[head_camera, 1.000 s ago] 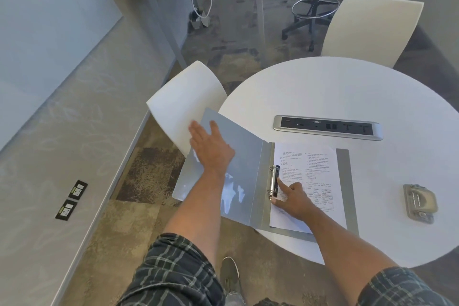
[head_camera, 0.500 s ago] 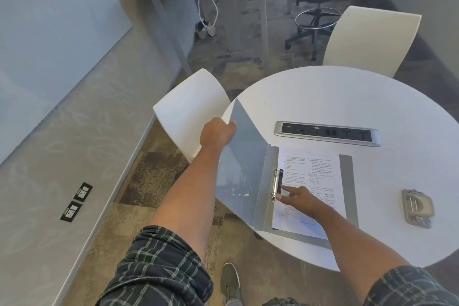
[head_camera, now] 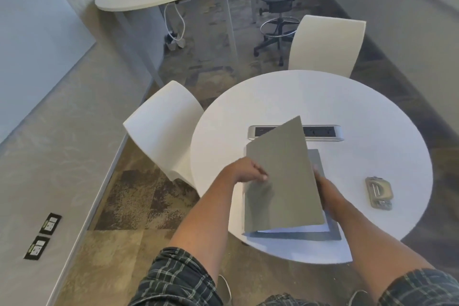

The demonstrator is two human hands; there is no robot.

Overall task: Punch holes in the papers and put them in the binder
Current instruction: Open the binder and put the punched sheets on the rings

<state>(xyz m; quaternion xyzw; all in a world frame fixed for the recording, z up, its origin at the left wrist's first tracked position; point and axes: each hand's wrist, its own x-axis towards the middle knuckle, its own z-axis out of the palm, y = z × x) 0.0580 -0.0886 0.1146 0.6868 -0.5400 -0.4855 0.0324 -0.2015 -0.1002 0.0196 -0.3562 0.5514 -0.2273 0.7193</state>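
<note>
Both hands are handling the binder (head_camera: 280, 181): left hand (head_camera: 244, 171) fingers pinching its cover; right hand (head_camera: 323, 186) fingers hidden.

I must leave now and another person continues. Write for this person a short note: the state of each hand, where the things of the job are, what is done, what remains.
Left hand: holds the left edge of the binder's front cover, which stands half-closed over the pages.
Right hand: at the cover's right edge, partly hidden behind it; its grip cannot be told.
Binder: lies at the near edge of the round table. The papers are inside; only a white strip shows under the cover.
Hole punch: on the table, right of the binder, untouched.
Done: the papers are in the binder.
Left: lower the cover until it lies flat.
</note>
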